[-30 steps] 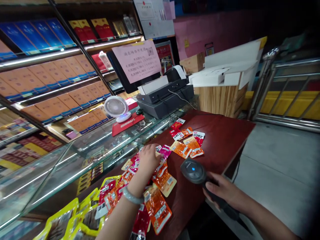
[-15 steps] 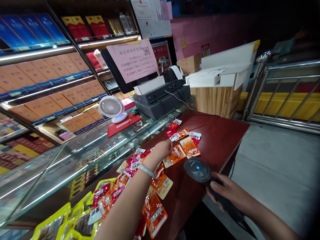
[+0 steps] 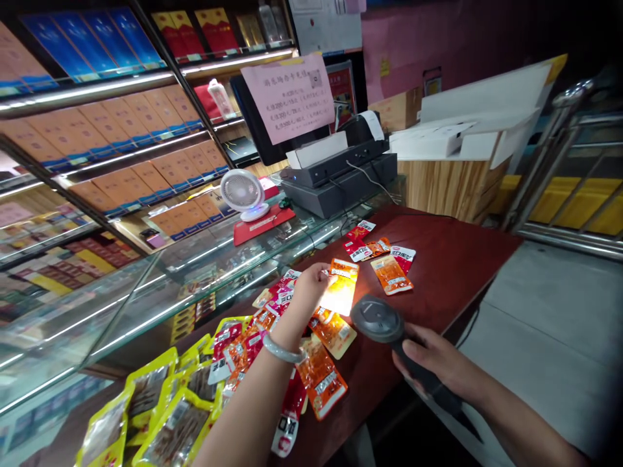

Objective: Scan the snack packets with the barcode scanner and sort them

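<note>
My left hand (image 3: 314,284), with a pale bangle on the wrist, pinches the edge of an orange snack packet (image 3: 342,285). Bright light from the scanner falls on this packet. Wrapped around the handle of a black barcode scanner (image 3: 377,319) is my right hand (image 3: 433,357); the scanner's head faces the lit packet from close by. Orange and red packets (image 3: 321,379) lie under and beside my left forearm. Yellow snack bags (image 3: 170,425) are piled at the lower left. Farther along the counter rest another orange packet (image 3: 390,274) and several red ones (image 3: 357,240).
The dark red counter top (image 3: 452,253) adjoins a glass display case (image 3: 204,279). On the glass stand a white fan (image 3: 242,191) and a cash register unit (image 3: 335,185) under a monitor with a pink notice (image 3: 289,100). A metal railing (image 3: 549,162) is at the right.
My left hand has lifted the orange packet's edge and turned it towards the scanner. The scanner's light now shines on the packet. The whole view has shifted slightly.
</note>
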Demonstrator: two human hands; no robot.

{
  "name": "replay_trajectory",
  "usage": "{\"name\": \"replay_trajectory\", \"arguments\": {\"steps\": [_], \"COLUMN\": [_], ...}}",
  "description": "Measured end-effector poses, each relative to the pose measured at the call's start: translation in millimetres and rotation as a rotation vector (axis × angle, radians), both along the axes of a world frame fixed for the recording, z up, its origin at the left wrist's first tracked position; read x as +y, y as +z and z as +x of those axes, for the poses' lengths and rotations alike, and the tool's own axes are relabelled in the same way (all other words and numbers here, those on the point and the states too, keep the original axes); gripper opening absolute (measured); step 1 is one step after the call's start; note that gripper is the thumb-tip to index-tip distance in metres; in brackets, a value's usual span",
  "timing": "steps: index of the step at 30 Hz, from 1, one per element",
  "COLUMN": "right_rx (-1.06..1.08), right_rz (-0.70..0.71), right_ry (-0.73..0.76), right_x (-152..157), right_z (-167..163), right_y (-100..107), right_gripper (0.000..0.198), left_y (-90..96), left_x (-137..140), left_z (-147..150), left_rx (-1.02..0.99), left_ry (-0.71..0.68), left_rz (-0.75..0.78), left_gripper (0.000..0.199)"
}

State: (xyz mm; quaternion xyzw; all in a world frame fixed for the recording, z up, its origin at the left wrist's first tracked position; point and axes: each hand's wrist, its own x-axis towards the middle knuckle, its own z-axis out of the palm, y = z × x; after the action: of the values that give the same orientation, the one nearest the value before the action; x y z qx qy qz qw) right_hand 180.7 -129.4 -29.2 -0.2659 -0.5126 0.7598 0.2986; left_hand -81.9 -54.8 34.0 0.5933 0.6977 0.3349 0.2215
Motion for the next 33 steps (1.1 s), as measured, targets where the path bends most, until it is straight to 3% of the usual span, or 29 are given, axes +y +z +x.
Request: {"name": "replay_trajectory", "arguments": {"steps": [5, 9, 11, 13, 18, 23, 27, 33], "right_rx": [0.009, 0.015, -0.003, -0.032, -0.069, -0.068, -0.072, -0.011], "right_rz": [0.013, 0.038, 0.031, 0.011, -0.001, -0.007, 0.006, -0.007], "right_ry": [0.01, -0.011, -0.04, -0.08, -0.172, -0.235, -0.255, -0.275], "right_x": [-3, -1, 0, 2, 5, 7, 9, 14], "right_z": [-6, -1, 7, 16, 41, 59, 68, 73], "right_y": [4, 0, -3, -5, -2, 1, -3, -6], "right_gripper": [0.053, 0.053, 0.054, 0.054, 0.055, 0.058, 0.057, 0.052], "left_y": [7.3, 18.0, 22.8, 22.9, -2.6, -30.5, -30.2, -18.0], "left_x": [-9, -14, -13, -8, 19, 47, 60, 48], "left_z": [-16, -39, -41, -27, 58, 127, 137, 107], "left_rx": [0.068, 0.537, 0.777, 0.861, 0.704, 0.734, 0.736, 0.638], "left_ry": [-0.026, 0.047, 0.11, 0.084, -0.152, -0.069, -0.083, -0.203], "left_rz": [-0.081, -0.177, -0.134, -0.08, -0.083, -0.062, -0.143, -0.31], "left_gripper": [0.035, 0.033, 0.035, 0.036, 0.045, 0.081, 0.087, 0.057]}}
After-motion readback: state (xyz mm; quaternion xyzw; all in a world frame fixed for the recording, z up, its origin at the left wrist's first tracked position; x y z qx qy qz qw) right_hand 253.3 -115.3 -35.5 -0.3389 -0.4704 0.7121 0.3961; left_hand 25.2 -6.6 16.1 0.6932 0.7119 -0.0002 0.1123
